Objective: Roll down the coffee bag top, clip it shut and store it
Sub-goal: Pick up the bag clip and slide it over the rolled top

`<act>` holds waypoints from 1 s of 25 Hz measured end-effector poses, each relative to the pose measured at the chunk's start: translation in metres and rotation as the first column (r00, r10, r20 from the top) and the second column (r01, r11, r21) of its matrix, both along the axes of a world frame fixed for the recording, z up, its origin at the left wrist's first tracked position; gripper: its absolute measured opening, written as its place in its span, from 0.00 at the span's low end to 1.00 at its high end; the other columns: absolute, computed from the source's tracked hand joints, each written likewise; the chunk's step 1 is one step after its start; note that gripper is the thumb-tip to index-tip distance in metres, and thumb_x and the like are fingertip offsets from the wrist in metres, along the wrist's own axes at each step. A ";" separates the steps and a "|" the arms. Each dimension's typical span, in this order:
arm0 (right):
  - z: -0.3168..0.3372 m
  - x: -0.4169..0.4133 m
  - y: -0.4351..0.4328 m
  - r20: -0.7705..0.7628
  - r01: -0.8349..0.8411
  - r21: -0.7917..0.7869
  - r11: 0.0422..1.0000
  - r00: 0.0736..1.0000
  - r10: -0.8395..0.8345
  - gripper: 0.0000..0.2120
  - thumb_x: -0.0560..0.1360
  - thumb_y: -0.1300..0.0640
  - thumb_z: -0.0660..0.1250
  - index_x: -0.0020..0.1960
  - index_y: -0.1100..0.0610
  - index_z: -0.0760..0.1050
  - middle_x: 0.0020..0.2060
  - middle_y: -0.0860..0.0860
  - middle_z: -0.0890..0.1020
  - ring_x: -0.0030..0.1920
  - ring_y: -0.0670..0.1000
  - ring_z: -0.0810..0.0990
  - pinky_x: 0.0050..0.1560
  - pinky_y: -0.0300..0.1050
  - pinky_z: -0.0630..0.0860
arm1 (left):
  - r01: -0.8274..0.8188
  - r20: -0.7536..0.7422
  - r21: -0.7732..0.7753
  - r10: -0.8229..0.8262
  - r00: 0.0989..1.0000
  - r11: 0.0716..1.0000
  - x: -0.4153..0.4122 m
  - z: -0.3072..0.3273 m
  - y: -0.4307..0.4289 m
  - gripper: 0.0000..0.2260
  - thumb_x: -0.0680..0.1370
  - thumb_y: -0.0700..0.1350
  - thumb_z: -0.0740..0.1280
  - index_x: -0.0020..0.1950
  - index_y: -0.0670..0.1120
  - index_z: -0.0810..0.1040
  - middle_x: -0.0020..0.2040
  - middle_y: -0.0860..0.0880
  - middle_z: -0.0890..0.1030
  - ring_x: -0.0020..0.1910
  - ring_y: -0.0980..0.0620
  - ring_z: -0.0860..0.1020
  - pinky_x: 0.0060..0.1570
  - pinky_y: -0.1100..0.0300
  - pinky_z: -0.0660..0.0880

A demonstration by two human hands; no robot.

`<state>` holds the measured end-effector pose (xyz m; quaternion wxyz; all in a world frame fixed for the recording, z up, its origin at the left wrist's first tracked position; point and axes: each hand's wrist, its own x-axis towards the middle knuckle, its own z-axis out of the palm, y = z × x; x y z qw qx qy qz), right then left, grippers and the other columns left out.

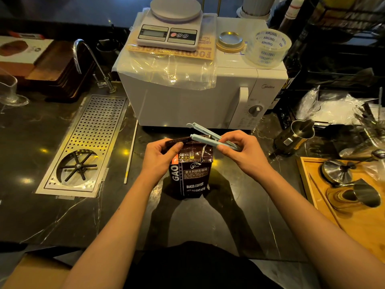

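A dark brown coffee bag (192,178) stands upright on the black marble counter, its top folded flat. My left hand (160,157) pinches the left end of the folded top. My right hand (242,151) holds a pale blue bag clip (206,135) by its hinged right end. The clip's two arms are spread apart, the lower arm lying along the bag's folded top and the upper arm raised behind it.
A white microwave (187,101) stands just behind the bag, with a kitchen scale (169,28) and a tape roll (268,49) on top. A perforated metal drain tray (87,147) lies to the left. On the right are a wooden tray (358,222) and steel pitchers (295,136).
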<state>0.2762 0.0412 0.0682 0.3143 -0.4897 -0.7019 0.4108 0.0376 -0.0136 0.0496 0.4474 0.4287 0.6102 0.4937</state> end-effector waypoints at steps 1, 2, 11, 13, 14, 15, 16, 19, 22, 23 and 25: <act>0.001 -0.001 0.001 0.011 -0.005 0.008 1.000 1.000 0.005 0.03 0.74 0.56 0.74 0.47 0.50 0.81 0.51 0.50 0.82 0.54 0.51 0.81 0.57 0.54 0.79 | 0.003 0.000 0.000 -0.003 1.000 1.000 0.000 0.000 0.000 0.03 0.78 0.42 0.69 0.47 0.49 0.82 0.43 0.48 0.86 0.41 0.55 0.85 0.41 0.63 0.81; 0.001 -0.002 0.003 0.021 -0.010 0.014 1.000 1.000 0.010 0.03 0.74 0.56 0.74 0.47 0.51 0.81 0.50 0.51 0.83 0.53 0.51 0.81 0.56 0.55 0.79 | 0.006 0.000 0.002 -0.006 1.000 1.000 0.000 0.000 0.000 0.03 0.78 0.42 0.69 0.47 0.49 0.82 0.43 0.48 0.86 0.41 0.55 0.85 0.40 0.63 0.81; 0.006 -0.012 0.009 -0.042 -0.039 -0.052 0.998 0.998 0.037 0.18 0.71 0.56 0.77 0.57 0.51 0.74 0.50 0.49 0.84 0.54 0.47 0.83 0.58 0.53 0.80 | 0.011 0.018 0.004 -0.011 1.000 1.000 0.000 -0.001 -0.001 0.04 0.78 0.41 0.69 0.49 0.49 0.82 0.45 0.48 0.86 0.43 0.55 0.85 0.41 0.63 0.81; 0.006 -0.014 0.010 -0.081 -0.037 -0.084 0.996 0.996 0.030 0.20 0.70 0.58 0.77 0.58 0.53 0.74 0.50 0.50 0.85 0.54 0.47 0.84 0.59 0.52 0.80 | 0.013 0.010 0.009 -0.013 1.000 1.000 0.000 -0.002 -0.001 0.04 0.78 0.41 0.69 0.49 0.49 0.83 0.45 0.47 0.86 0.44 0.53 0.85 0.42 0.61 0.82; 0.005 -0.014 0.010 -0.101 -0.038 -0.102 0.994 0.995 0.027 0.20 0.70 0.58 0.78 0.58 0.54 0.74 0.50 0.50 0.85 0.53 0.47 0.84 0.58 0.51 0.81 | 0.013 0.005 0.012 -0.013 1.000 1.000 0.000 -0.002 -0.001 0.05 0.78 0.41 0.69 0.50 0.49 0.83 0.45 0.47 0.86 0.44 0.53 0.85 0.43 0.60 0.82; 0.005 -0.015 0.010 -0.124 -0.040 -0.122 0.992 0.992 0.025 0.20 0.69 0.59 0.78 0.58 0.54 0.74 0.49 0.51 0.85 0.53 0.48 0.85 0.57 0.50 0.81 | 0.012 0.001 0.014 -0.012 1.000 1.000 0.000 -0.002 -0.001 0.05 0.78 0.41 0.69 0.49 0.50 0.83 0.45 0.48 0.86 0.44 0.53 0.85 0.43 0.60 0.82; 0.005 -0.017 0.010 -0.149 -0.041 -0.144 0.989 0.989 0.019 0.20 0.69 0.60 0.78 0.58 0.54 0.74 0.49 0.51 0.85 0.52 0.48 0.85 0.56 0.50 0.82 | 0.012 0.001 0.016 -0.012 1.000 1.000 0.000 -0.002 -0.001 0.06 0.78 0.41 0.69 0.49 0.51 0.83 0.45 0.49 0.86 0.44 0.54 0.85 0.42 0.61 0.82; 0.002 -0.021 0.009 -0.239 -0.041 -0.224 0.974 0.971 -0.014 0.20 0.69 0.61 0.77 0.57 0.52 0.75 0.49 0.52 0.86 0.53 0.50 0.85 0.53 0.50 0.83 | 0.013 0.007 0.014 -0.013 1.000 1.000 0.001 -0.003 -0.001 0.06 0.78 0.41 0.69 0.51 0.52 0.83 0.46 0.50 0.86 0.46 0.54 0.85 0.43 0.61 0.82; 0.001 -0.028 0.010 -0.294 -0.064 -0.270 0.961 0.956 -0.019 0.21 0.69 0.63 0.77 0.58 0.53 0.75 0.49 0.51 0.87 0.53 0.50 0.86 0.51 0.48 0.83 | 0.007 0.014 0.020 -0.007 1.000 1.000 0.001 -0.006 -0.001 0.08 0.77 0.42 0.70 0.52 0.54 0.83 0.48 0.49 0.86 0.49 0.51 0.85 0.47 0.57 0.82; 0.001 -0.030 0.010 -0.301 -0.072 -0.277 0.958 0.954 -0.015 0.21 0.69 0.63 0.77 0.59 0.54 0.75 0.49 0.51 0.87 0.52 0.50 0.86 0.51 0.48 0.83 | 0.003 0.012 0.021 -0.003 1.000 1.000 0.001 -0.006 0.000 0.08 0.77 0.42 0.70 0.52 0.54 0.83 0.49 0.50 0.86 0.50 0.51 0.85 0.48 0.57 0.82; 0.001 -0.036 0.010 -0.310 -0.086 -0.290 0.953 0.951 -0.009 0.22 0.69 0.63 0.77 0.60 0.55 0.75 0.50 0.52 0.87 0.52 0.51 0.86 0.50 0.48 0.83 | 0.001 0.004 0.021 -0.001 1.000 1.000 0.001 -0.007 0.000 0.09 0.77 0.41 0.70 0.53 0.53 0.82 0.49 0.51 0.86 0.50 0.54 0.84 0.48 0.59 0.81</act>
